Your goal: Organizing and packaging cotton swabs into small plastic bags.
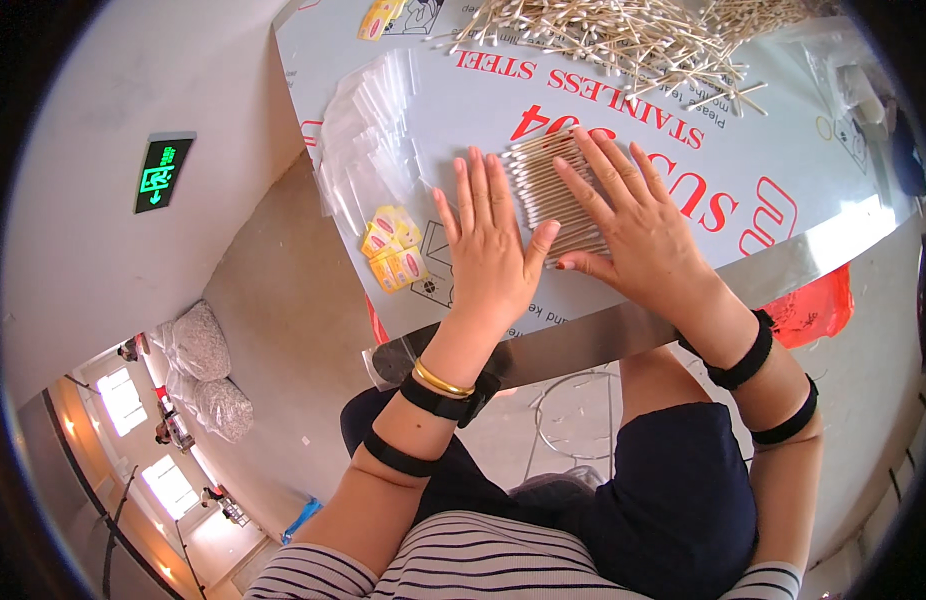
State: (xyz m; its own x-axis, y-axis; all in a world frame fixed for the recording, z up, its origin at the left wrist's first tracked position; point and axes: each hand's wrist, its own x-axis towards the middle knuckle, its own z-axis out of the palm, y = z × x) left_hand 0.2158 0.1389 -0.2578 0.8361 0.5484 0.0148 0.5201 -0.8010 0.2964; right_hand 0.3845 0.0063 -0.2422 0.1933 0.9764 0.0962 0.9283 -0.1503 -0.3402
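Striped shirt (503, 555) fabric sits nearest; beyond, the unclenched left hand (488, 250) edges a row of cotton swabs (538, 190) on the desk (463, 110), and the spread right hand (645, 228) covers its right side, neither grasping anything. Aligning the row seems in hand, next probably calling for squared ends; clear bags (358, 155) show no discernible contents.

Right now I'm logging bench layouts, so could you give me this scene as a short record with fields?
Surface: grey tabletop with red lettering
Between hands: flat layer of white-tipped, wooden-stick cotton swabs, side by side
Left hand: open, at the layer's left edge
Right hand: open, fingers spread over the layer's right part
Far side: loose heap of pale-stick cotton swabs
Table's left: overlapping clear plastic bags; nearer the person, small yellow-and-red cards
Beyond near edge, right: red plastic bag
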